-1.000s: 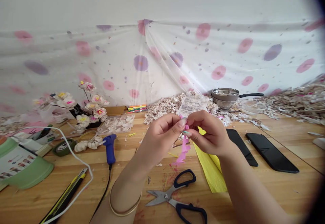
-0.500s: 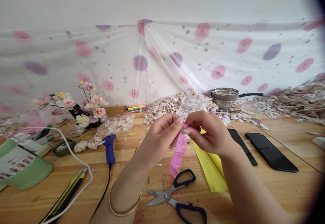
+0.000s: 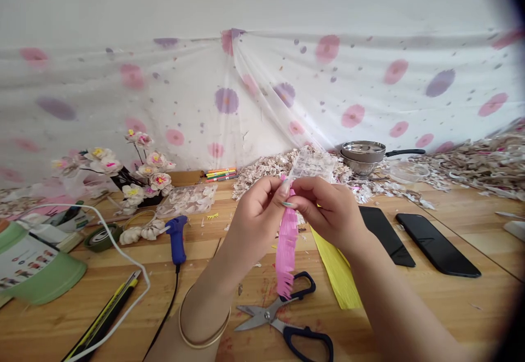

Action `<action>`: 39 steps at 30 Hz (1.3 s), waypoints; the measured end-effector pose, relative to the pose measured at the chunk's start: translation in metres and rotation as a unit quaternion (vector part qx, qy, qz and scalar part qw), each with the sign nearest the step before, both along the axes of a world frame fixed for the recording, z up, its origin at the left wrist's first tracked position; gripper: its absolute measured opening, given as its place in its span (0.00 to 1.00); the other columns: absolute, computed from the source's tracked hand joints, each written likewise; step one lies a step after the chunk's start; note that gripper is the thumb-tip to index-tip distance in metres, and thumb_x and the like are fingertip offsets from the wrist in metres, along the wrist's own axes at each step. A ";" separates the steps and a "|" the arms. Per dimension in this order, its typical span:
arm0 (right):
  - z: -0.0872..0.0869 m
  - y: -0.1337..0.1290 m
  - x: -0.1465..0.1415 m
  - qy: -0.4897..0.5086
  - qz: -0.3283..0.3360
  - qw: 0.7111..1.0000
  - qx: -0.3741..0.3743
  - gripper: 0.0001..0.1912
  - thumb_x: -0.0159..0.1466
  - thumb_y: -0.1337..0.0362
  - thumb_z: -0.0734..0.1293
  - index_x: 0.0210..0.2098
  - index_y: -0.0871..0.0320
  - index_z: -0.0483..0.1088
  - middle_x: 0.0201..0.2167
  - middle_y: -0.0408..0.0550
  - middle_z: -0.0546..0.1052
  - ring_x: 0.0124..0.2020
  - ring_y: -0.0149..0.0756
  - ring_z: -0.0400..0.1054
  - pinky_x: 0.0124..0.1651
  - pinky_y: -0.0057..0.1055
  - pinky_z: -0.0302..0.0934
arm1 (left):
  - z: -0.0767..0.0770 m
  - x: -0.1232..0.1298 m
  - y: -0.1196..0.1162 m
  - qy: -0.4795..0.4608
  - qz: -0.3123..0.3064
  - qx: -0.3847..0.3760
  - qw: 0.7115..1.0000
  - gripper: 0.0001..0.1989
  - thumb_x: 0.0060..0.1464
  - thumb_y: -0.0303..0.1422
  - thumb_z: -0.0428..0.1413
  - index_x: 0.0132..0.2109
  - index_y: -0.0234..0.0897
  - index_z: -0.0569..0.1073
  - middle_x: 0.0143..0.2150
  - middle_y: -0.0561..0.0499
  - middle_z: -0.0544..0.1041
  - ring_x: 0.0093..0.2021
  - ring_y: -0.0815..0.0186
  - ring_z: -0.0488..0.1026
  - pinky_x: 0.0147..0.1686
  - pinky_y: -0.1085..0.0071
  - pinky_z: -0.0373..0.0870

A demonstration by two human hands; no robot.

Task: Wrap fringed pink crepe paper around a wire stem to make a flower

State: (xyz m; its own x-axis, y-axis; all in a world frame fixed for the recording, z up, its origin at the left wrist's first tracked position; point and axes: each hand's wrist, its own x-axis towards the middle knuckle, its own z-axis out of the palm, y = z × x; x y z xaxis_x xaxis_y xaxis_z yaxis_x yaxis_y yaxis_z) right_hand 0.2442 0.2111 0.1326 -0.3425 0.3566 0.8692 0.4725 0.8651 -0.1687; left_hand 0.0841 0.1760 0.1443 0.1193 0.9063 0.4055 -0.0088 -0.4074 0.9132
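Observation:
A strip of pink crepe paper point(image 3: 287, 247), fringed by cuts along its edge, hangs down between my hands. My left hand point(image 3: 262, 206) pinches its upper end between thumb and fingers. Close against it, my right hand point(image 3: 326, 209) grips the same end, fingertips nearly touching the left ones. The strip's lower tip hangs over the handle of opened scissors point(image 3: 268, 315) with dark blue grips, lying on the wooden table. Partly behind my right hand and forearm lies a folded sheet of yellow crepe paper point(image 3: 334, 269).
Left stand a blue glue gun point(image 3: 177, 240), a green container point(image 3: 49, 272), a utility knife point(image 3: 109, 313) and a vase of paper flowers point(image 3: 143, 179). A black phone point(image 3: 437, 244) and a dark flat slab point(image 3: 385, 236) lie right. Behind are heaped petal scraps point(image 3: 262, 173) and metal bowls point(image 3: 363, 157).
Both hands have shifted slightly left with the pink strip. It now hangs straighter and lower, its tip overlapping the scissors' handle.

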 end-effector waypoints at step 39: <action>0.010 0.000 0.007 -0.087 -0.010 0.994 0.066 0.12 0.74 0.58 0.58 0.38 0.55 0.68 0.22 0.42 0.76 0.19 0.31 0.67 0.25 0.27 0.51 | 0.007 -0.005 -0.002 0.046 -0.045 -0.044 0.997 0.17 0.61 0.48 0.56 0.34 0.38 0.69 0.20 0.60 0.58 0.20 0.73 0.53 0.19 0.75 0.49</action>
